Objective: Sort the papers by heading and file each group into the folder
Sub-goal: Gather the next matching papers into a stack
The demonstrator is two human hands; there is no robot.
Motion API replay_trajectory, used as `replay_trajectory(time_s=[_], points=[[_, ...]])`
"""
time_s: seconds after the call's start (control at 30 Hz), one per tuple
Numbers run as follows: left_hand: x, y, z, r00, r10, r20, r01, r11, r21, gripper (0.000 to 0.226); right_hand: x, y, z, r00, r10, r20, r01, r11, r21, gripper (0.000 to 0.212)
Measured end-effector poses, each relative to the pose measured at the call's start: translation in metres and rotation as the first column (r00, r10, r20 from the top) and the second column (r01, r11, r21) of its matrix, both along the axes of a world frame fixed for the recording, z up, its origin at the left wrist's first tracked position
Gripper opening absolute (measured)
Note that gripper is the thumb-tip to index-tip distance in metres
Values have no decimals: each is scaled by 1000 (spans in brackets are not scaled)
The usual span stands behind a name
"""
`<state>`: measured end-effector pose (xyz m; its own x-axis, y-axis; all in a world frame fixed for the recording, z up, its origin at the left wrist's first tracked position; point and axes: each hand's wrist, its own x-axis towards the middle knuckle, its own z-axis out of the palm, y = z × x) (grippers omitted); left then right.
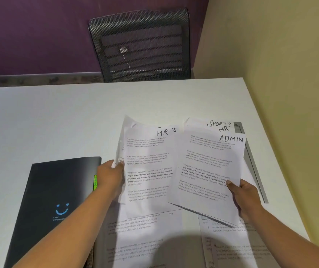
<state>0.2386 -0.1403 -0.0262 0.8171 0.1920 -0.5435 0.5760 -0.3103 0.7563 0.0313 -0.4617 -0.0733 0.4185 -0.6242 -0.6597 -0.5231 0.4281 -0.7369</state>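
My left hand (111, 176) pinches the left edge of a sheet headed HR (149, 167), with another sheet behind it. My right hand (244, 198) grips the lower right of a sheet headed ADMIN (209, 171), lifted above the table. Behind the ADMIN sheet lie sheets headed SPORTS (219, 123) and HR. More printed papers (141, 235) lie flat under both hands near the front edge. A black folder (58, 192) with a blue smiley and a green tab (95, 182) lies shut at the left, next to my left hand.
The white table (58, 117) stands against a yellow wall (280, 74) on the right. A black mesh chair (141, 45) sits behind the far edge. A grey strip (255, 169) lies along the right of the papers.
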Motion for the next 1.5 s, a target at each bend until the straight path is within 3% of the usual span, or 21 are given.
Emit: replay_trajectory(time_s=[0.1,0.13,0.2,0.23,0.3,0.4,0.47,0.5,0.6,0.7,0.9,1.0,1.1,1.2,1.33,1.43,1.5], points=[[1,4,1,992,-14,129,-1,993,117,10,0,0,0,1000,-1,-1,1,1000,-8,16],[0,5,2,985,-34,167,-4,975,224,7,0,0,0,1000,0,0,0,1000,-9,17],[0,6,0,954,-139,266,-10,871,492,29,1,1,1,1000,-2,3,2,1000,-14,18],[-2,5,0,939,-192,285,11,845,534,31,1,2,2,1000,-3,5,3,1000,-18,18],[-7,-6,0,948,-256,188,138,865,482,36,1,2,3,1000,-1,7,1,1000,-30,17],[-16,-21,-5,961,-257,-105,276,841,465,71,1,3,5,1000,0,5,1,999,-41,19],[-19,-26,-8,959,-236,-155,281,844,457,79,1,3,4,1000,-5,2,5,999,-44,20],[-20,-28,-9,960,-225,-166,275,862,425,73,1,2,4,1000,-8,0,8,999,-46,19],[-18,-32,-10,981,-149,-126,170,970,171,18,1,1,2,1000,-3,-5,2,999,-54,19],[-18,-32,-7,989,-106,-106,103,994,-31,19,1,0,1,1000,9,-8,-10,998,-63,17],[-6,-21,10,999,25,26,-24,998,-50,19,0,1,0,1000,10,6,-10,998,-54,12],[0,-18,15,1000,2,30,0,997,-71,24,-1,0,-2,1000,20,0,-20,998,-62,11],[2,-16,15,999,48,7,-47,988,-144,7,-1,0,-2,1000,22,1,-22,997,-71,13],[3,-13,7,998,60,30,-56,991,-118,17,0,1,-2,1000,30,-4,-30,996,-85,9],[3,-12,6,989,-118,91,116,993,31,22,-1,0,-3,999,39,-14,-40,994,-103,6],[6,-9,1,982,-185,27,179,973,149,25,-1,2,-1,999,32,-17,-33,994,-102,10],[10,-5,-4,971,-236,-48,239,915,326,26,-1,2,0,999,27,-18,-29,994,-106,11]])
